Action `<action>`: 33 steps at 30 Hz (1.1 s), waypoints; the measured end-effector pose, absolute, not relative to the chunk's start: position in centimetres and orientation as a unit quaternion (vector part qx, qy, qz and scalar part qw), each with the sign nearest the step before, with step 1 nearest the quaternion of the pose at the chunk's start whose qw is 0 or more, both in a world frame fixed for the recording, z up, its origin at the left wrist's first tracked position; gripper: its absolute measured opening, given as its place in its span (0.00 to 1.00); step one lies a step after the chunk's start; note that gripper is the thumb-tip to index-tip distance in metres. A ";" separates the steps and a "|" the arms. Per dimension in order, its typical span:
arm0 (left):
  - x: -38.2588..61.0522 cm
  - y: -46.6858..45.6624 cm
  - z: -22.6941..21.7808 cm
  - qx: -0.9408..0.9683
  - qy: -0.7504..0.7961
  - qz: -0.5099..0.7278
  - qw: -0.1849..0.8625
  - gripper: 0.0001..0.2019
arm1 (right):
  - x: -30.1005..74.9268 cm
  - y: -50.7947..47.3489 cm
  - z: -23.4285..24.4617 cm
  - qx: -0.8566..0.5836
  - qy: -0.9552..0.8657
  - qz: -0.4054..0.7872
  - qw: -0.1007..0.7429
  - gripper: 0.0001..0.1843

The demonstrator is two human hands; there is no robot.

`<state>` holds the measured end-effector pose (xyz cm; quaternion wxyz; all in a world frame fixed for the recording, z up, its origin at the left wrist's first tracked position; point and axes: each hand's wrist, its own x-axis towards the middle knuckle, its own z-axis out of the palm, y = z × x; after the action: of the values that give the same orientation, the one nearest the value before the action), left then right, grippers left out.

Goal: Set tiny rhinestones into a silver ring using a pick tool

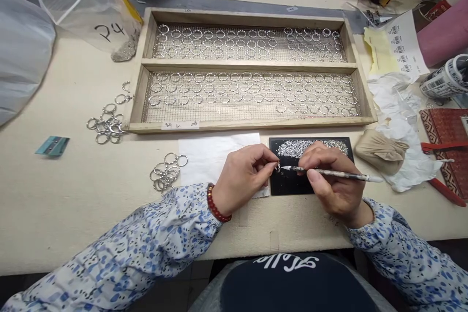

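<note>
My left hand (244, 175) pinches a small silver ring (278, 167) by its edge, over the left side of a black tray (292, 187). In my right hand (332, 180) is a slim pen-like tool (343, 174) with a pale pointed tip, held like a pencil. Its tip touches or nearly touches the ring; I cannot tell which. A heap of tiny silver stones (303, 147) lies along the far part of the tray, partly behind my right hand. Under my left hand is a white paper sheet (215, 148).
Behind the hands stands a two-section wooden frame (252, 65) with wire mesh, holding rows of silver rings. Loose ring piles (166, 173) lie to the left. On the right are a tan cloth bundle (380, 150), crumpled tissue (413, 165) and red-handled pliers (446, 191).
</note>
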<state>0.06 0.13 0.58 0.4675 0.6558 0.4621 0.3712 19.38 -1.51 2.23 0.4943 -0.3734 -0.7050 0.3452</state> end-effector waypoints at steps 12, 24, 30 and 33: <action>0.1 0.1 0.7 0.656 0.468 0.363 0.469 0.04 | 19.3 -1.5 2.2 -0.384 -0.715 0.333 0.480 0.10; 0.0 0.1 0.8 0.659 0.465 0.364 0.467 0.04 | 19.4 -1.5 2.2 -0.380 -0.717 0.332 0.481 0.11; 0.0 0.1 0.7 0.651 0.468 0.362 0.476 0.04 | 19.8 -1.4 1.9 -0.429 -0.698 0.290 0.494 0.08; 0.0 0.1 0.6 0.645 0.468 0.364 0.483 0.04 | 20.2 -1.3 1.5 -0.474 -0.699 0.235 0.481 0.08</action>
<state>-0.02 0.07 0.65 0.4825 0.6446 0.4682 0.3640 20.25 -1.29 1.51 0.4807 -0.4739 -0.6993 0.2353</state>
